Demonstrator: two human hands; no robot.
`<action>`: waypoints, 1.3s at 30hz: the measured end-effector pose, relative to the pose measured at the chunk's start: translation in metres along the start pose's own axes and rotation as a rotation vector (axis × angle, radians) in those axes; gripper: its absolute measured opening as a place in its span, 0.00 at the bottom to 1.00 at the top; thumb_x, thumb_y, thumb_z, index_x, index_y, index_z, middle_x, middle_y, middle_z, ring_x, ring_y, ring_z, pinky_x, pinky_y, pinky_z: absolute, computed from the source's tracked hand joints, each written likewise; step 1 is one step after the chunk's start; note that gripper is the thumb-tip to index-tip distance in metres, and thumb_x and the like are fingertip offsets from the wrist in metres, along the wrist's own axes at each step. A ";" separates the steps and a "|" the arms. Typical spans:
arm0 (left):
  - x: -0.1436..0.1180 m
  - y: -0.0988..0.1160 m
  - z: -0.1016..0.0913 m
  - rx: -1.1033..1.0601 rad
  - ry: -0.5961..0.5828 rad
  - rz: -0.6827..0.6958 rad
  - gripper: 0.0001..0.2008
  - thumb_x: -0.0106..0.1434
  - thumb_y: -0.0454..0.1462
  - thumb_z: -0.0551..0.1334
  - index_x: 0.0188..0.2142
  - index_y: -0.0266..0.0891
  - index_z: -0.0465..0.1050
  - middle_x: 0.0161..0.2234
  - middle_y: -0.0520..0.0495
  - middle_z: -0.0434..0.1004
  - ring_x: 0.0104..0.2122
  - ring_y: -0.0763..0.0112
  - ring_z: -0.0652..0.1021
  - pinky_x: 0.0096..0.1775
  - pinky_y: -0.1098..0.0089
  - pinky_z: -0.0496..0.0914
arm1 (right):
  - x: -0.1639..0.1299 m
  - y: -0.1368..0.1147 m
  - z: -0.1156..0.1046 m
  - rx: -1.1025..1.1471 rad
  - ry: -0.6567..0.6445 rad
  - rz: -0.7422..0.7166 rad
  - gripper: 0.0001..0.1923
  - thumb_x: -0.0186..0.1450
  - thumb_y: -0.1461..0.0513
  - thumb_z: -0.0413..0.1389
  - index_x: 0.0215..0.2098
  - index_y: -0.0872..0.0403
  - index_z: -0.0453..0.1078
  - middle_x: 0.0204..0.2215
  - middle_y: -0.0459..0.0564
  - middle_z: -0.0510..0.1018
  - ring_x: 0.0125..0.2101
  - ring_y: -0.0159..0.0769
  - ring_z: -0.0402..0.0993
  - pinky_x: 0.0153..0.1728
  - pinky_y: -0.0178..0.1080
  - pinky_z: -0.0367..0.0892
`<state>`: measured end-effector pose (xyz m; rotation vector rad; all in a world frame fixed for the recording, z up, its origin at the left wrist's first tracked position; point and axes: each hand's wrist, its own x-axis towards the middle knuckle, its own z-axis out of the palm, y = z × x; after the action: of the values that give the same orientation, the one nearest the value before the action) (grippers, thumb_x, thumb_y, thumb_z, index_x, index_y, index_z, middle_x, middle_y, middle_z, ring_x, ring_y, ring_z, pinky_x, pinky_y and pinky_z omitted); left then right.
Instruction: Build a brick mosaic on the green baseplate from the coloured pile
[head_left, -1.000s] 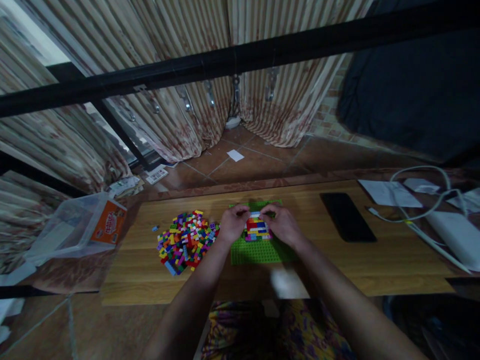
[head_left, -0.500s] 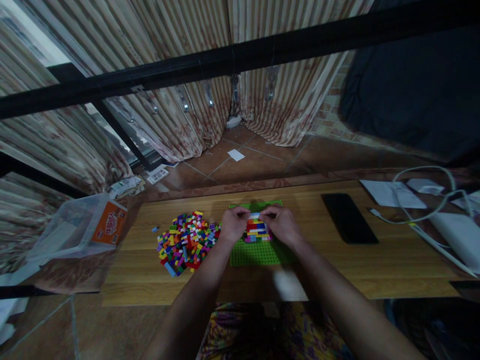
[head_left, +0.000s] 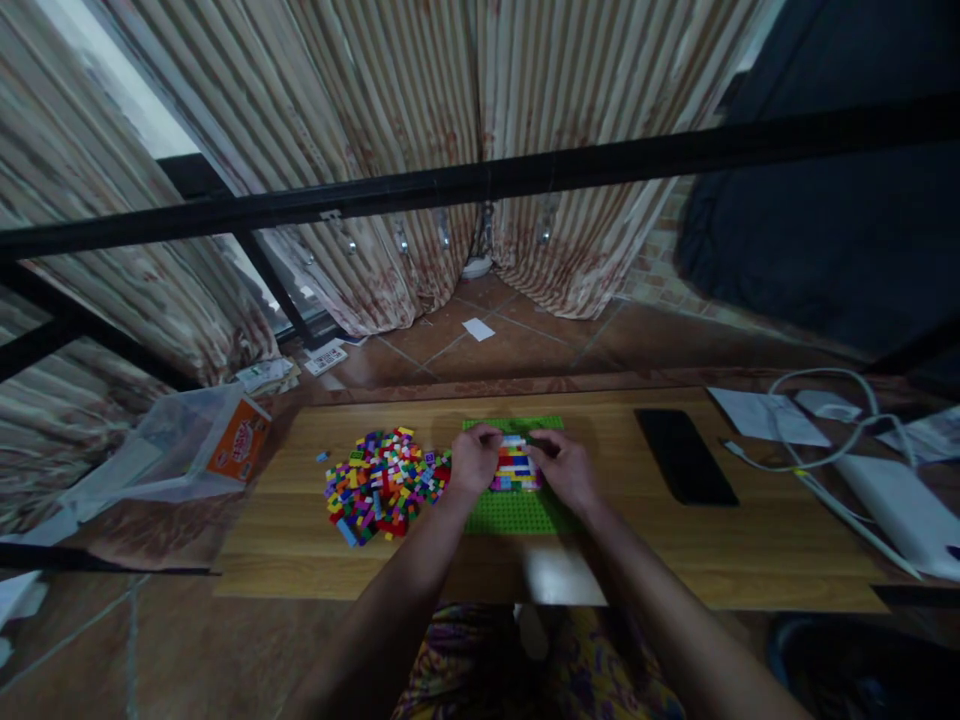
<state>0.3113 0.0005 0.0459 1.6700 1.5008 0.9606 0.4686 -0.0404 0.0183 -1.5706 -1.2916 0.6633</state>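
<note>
Clear plastic is forming the tipped storage box [head_left: 169,452] at the far left, and I cannot tell what it is holding. Loose bricks [head_left: 382,482] are lying heaped beside the left hand [head_left: 474,464], which is curling onto the multicoloured brick build [head_left: 513,467]; the right hand [head_left: 564,470] is pinching its other side. Pressing evenly from both sides should be keeping the green baseplate [head_left: 517,510] flat on the wooden table [head_left: 750,530].
</note>
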 end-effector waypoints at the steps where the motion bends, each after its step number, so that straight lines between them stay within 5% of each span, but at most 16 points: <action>1: -0.002 0.001 -0.002 0.000 0.013 -0.001 0.08 0.58 0.29 0.60 0.32 0.39 0.78 0.31 0.49 0.82 0.33 0.70 0.80 0.41 0.69 0.73 | -0.004 0.002 -0.004 0.004 0.015 0.000 0.16 0.58 0.52 0.59 0.38 0.54 0.78 0.37 0.53 0.80 0.34 0.39 0.76 0.39 0.42 0.70; 10: -0.049 -0.022 -0.054 -0.131 0.197 0.035 0.11 0.63 0.39 0.58 0.39 0.37 0.77 0.36 0.45 0.81 0.35 0.68 0.79 0.40 0.69 0.73 | -0.055 0.012 -0.034 0.037 0.058 0.034 0.18 0.62 0.49 0.56 0.37 0.54 0.77 0.38 0.55 0.81 0.39 0.43 0.77 0.43 0.45 0.69; 19: -0.131 -0.068 -0.113 0.004 0.391 -0.050 0.11 0.63 0.42 0.60 0.41 0.39 0.75 0.37 0.46 0.80 0.36 0.66 0.79 0.41 0.68 0.74 | -0.103 -0.033 -0.005 0.054 -0.123 -0.089 0.13 0.67 0.54 0.53 0.40 0.50 0.76 0.40 0.51 0.80 0.42 0.40 0.76 0.44 0.42 0.69; 27: -0.158 -0.093 -0.123 0.069 0.406 -0.068 0.09 0.64 0.39 0.57 0.42 0.39 0.72 0.38 0.46 0.79 0.36 0.69 0.79 0.39 0.70 0.73 | -0.118 -0.053 0.041 -0.045 -0.400 -0.246 0.10 0.68 0.60 0.50 0.39 0.50 0.74 0.36 0.49 0.78 0.38 0.36 0.75 0.40 0.38 0.68; 39: -0.159 -0.092 -0.123 0.214 0.244 0.095 0.06 0.62 0.33 0.58 0.38 0.41 0.71 0.37 0.46 0.76 0.38 0.68 0.77 0.41 0.68 0.72 | -0.108 -0.061 0.089 -0.166 -0.508 -0.363 0.11 0.67 0.61 0.49 0.39 0.49 0.73 0.37 0.50 0.78 0.38 0.39 0.75 0.42 0.40 0.69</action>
<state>0.1503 -0.1473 0.0142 1.8413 1.7497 1.1203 0.3346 -0.1139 0.0220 -1.2815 -1.9961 0.7608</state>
